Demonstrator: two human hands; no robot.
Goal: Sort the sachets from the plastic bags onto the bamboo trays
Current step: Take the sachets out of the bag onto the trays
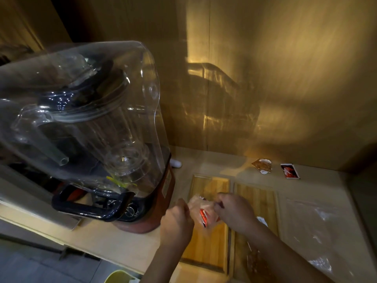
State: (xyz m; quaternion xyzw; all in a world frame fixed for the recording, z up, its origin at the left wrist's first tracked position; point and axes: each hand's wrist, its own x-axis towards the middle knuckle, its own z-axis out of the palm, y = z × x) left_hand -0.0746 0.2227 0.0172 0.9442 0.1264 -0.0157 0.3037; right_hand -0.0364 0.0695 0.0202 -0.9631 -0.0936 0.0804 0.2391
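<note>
Both hands, left hand (176, 218) and right hand (234, 211), pinch a plastic bag (201, 207) above the left tray (206, 248), a red sachet (203, 216) inside. Sorting looks barely begun: both trays seem nearly bare, the right tray (259, 201) partly hidden, while two sachets (263, 165) lie behind them on the table (126, 244).

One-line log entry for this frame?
both hands grip sachet bag | above left bamboo tray | two sachets on counter
</note>
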